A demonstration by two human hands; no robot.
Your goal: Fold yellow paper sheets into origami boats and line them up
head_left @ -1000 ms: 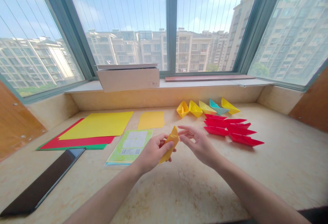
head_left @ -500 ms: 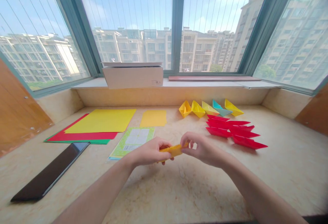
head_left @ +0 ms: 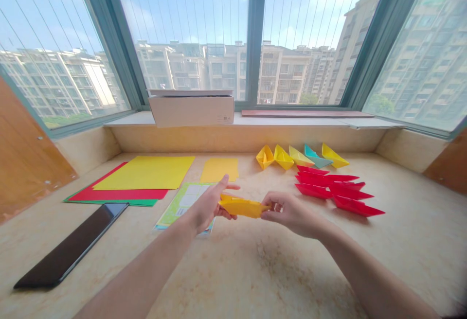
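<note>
A folded yellow paper boat is held up between my two hands over the countertop. At its right end, my right hand pinches the tip between thumb and fingers. My left hand is around the left end, with the thumb lifted off and the lower fingers curled under the paper. Part of that left end is hidden in the hand. To the right, several red paper boats lie close together. Behind them stands a row of finished boats, among them a yellow boat and a blue boat.
Large yellow sheets lie on red and green ones at the left. Small yellow-orange squares and a green-edged packet are nearer the middle. A black phone-like slab lies front left. A white box sits on the sill.
The left thumb has lifted away from the yellow boat, and more of its side shows. My hands have moved slightly apart. The view has shifted a little.
</note>
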